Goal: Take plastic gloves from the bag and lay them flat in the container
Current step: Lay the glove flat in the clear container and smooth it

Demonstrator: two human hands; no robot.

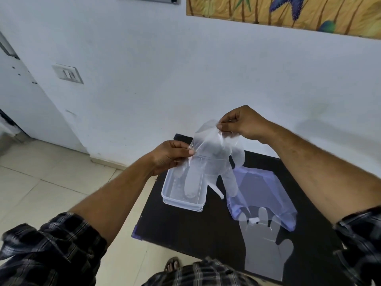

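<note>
Both hands pinch one plastic glove (214,159) mid-frame, left hand (171,156) and right hand (241,122) at its cuff, above the container (183,200). Next I'd lower it in flat.

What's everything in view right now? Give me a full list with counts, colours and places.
held glove: one, clear, in the air above the container, pinched at its cuff by both hands
flat glove: one, clear, on the table's near right part, fingers reaching into the bag mouth
bag: one, bluish clear, on the table right of the container
container: one, clear, open, on the table's left part
table: one, black, against the wall
switch plate: one, white, on the wall at left
painting: one, yellow and blue, top right
left hand: grips cuff's left edge
right hand: grips cuff's top
</note>
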